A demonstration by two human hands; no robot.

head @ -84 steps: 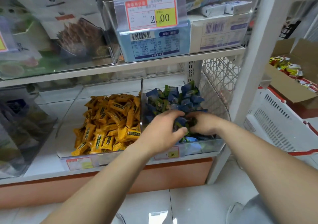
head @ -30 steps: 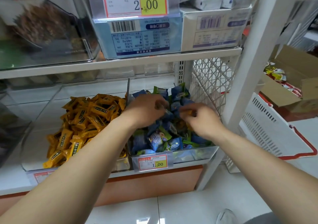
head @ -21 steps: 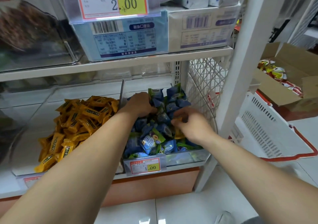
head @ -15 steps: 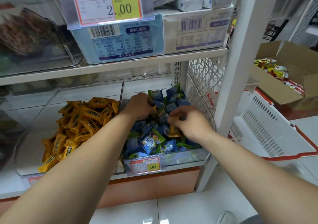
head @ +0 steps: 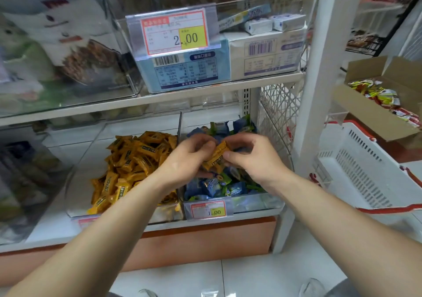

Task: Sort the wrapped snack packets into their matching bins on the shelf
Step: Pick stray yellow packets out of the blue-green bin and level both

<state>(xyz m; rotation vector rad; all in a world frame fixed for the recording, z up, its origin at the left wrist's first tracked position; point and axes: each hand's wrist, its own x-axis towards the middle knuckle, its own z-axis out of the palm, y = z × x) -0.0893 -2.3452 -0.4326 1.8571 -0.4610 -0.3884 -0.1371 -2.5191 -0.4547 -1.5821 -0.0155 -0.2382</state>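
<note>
Two clear bins sit side by side on the low shelf. The left bin holds a heap of yellow packets. The right bin holds blue and green packets. Above the right bin, my left hand and my right hand both pinch yellow packets between fingertips and thumbs, just over the blue heap. How many yellow packets they hold is hidden by the fingers.
A price tag reads 1.00 on the right bin's front. The upper shelf carries boxes behind a 2.00 tag. A white shelf post stands at the right, with a white basket and a cardboard box beyond.
Both hands have come up out of the blue and green heap, now holding yellow packets between them. The view has tilted down and back a little.
</note>
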